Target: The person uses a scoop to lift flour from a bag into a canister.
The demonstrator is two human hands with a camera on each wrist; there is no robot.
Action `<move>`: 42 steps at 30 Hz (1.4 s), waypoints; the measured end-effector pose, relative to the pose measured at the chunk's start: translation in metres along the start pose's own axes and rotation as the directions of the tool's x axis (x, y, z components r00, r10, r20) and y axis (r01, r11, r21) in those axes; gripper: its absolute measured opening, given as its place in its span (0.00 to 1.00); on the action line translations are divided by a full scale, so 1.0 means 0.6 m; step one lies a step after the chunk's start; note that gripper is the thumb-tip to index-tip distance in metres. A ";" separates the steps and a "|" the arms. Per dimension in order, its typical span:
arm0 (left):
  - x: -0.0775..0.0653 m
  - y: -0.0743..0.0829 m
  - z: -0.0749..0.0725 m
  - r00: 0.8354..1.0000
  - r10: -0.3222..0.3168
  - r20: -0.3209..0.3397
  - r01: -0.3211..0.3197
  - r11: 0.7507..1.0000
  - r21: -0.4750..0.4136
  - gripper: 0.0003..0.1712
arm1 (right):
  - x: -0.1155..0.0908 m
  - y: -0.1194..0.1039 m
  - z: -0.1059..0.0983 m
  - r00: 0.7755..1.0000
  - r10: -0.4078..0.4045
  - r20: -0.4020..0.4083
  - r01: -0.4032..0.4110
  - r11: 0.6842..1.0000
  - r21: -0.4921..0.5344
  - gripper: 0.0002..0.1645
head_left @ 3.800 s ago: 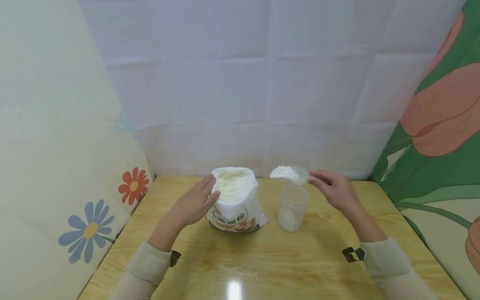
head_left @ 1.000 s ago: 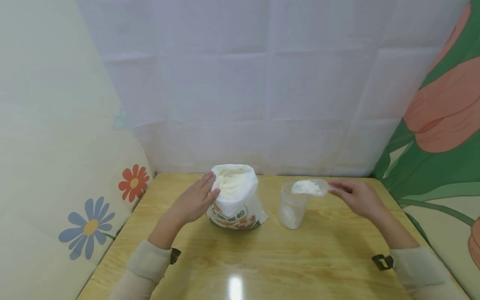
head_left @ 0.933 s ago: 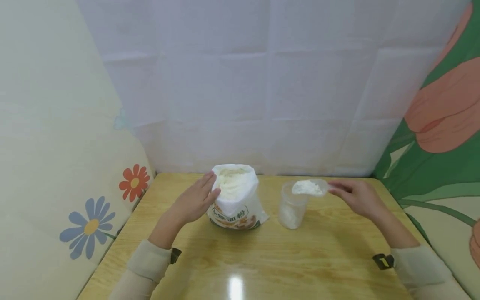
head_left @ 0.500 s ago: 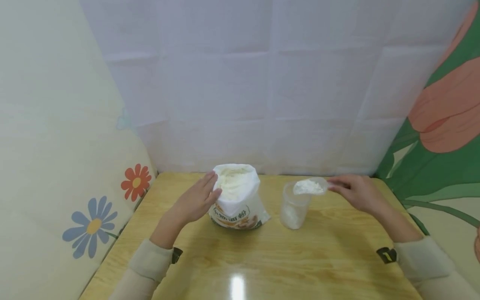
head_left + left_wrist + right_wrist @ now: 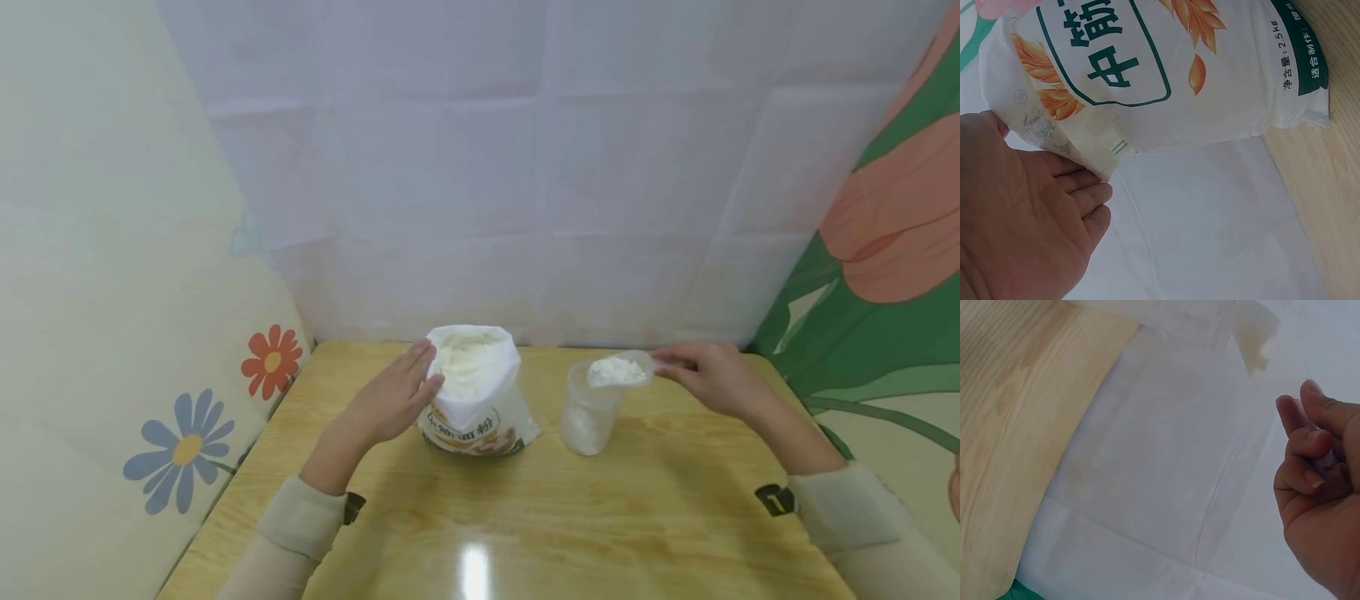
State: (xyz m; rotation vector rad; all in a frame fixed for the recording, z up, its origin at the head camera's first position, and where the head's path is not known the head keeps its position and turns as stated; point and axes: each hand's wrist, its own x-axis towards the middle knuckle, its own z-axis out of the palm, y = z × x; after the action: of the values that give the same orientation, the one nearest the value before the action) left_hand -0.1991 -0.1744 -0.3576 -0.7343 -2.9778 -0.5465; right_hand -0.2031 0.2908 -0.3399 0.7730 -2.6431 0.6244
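In the head view, my left hand (image 5: 393,396) rests against the left side of an open white flour bag (image 5: 517,417). Its fingers (image 5: 1091,200) lie fairly straight at the bag's upper edge in the left wrist view. Pale flour (image 5: 468,362) shows inside the mouth. My right hand (image 5: 708,377) pinches the handle of a clear scoop (image 5: 641,367), which carries a heap of flour (image 5: 615,372). That scoop is over the mouth of a clear plastic jar (image 5: 588,417), right of the bag. White flour sits in the jar. The right wrist view shows curled fingers (image 5: 1304,444) and thumb.
A wooden table (image 5: 585,517) bears the bag and jar. Behind it hangs a creased white cloth (image 5: 480,167). Flower-patterned panels stand at the left (image 5: 135,250) and the right (image 5: 892,350).
Since the earliest frame, my right hand has moved the loaded scoop rightward and slightly nearer me, over the jar's right side. Over the last second it has barely moved. The left hand stays at the bag.
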 end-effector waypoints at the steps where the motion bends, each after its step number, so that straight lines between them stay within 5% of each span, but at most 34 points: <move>1: 0.000 0.000 0.000 1.000 -0.002 0.002 0.002 1.000 -0.002 0.40 | 0.001 -0.001 0.000 1.000 -0.004 0.001 0.004 1.000 0.001 0.13; 42: -0.001 0.000 0.001 1.000 -0.002 0.004 0.002 1.000 -0.003 0.40 | 0.020 -0.016 -0.023 0.994 -0.020 0.108 0.028 0.996 -0.079 0.12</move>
State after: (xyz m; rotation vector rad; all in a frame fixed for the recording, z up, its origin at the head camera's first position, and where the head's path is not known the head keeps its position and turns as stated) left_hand -0.1986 -0.1742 -0.3582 -0.7330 -2.9820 -0.5512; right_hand -0.2050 0.2848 -0.3203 0.8351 -2.7322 0.4789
